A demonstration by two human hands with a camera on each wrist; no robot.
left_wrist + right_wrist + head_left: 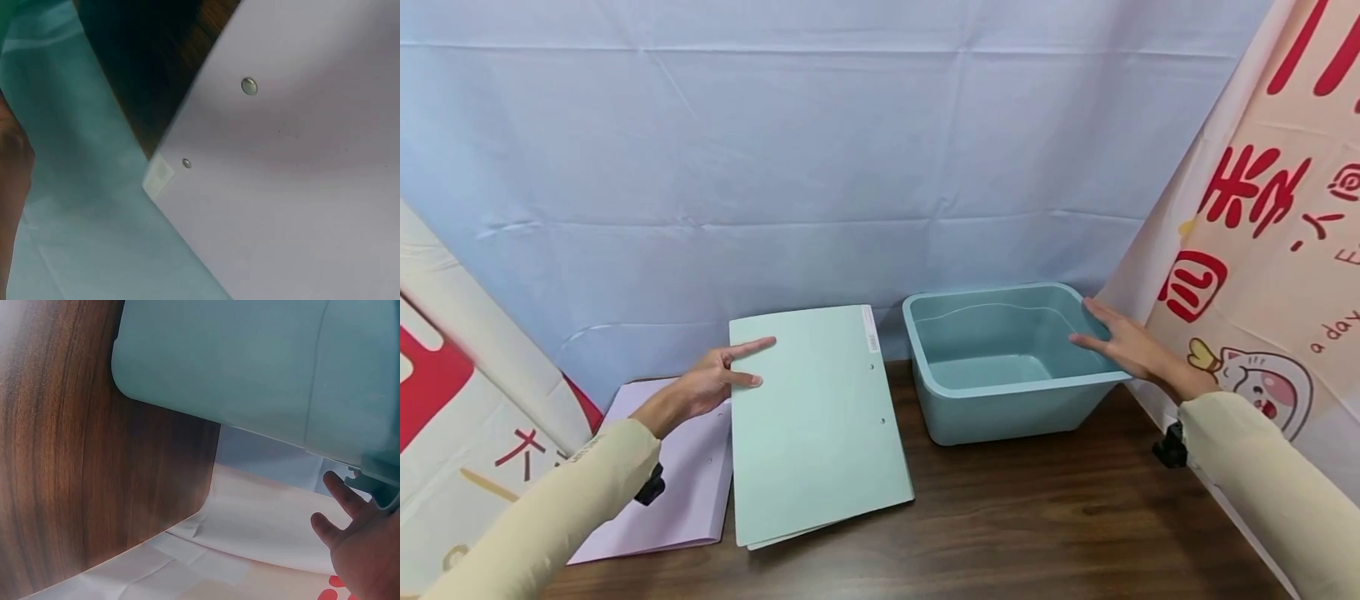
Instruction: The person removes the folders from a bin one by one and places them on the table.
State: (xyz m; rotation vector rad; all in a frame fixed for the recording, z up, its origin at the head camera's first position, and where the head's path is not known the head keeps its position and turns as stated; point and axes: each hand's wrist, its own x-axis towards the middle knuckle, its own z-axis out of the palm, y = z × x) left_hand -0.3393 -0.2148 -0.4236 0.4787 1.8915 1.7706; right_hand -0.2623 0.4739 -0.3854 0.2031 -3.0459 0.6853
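Note:
A pale green file folder [820,442] stands tilted up off the table, and my left hand [703,385] grips its left edge, thumb and index finger over the front. Behind that hand lies a lilac folder [673,492], partly covered by the green one; its rivets show in the left wrist view. On the right, my right hand [1129,343] holds the rim of a blue-green plastic bin [1000,417], thumb inside. Two of its fingers [350,497] show beneath the rim in the right wrist view. No contents are visible in the bin.
The dark wooden table [1000,517] runs up to a pale blue cloth [820,150] behind. Printed cloths hang at both sides, the right one [1285,275] close to the bin and my right arm.

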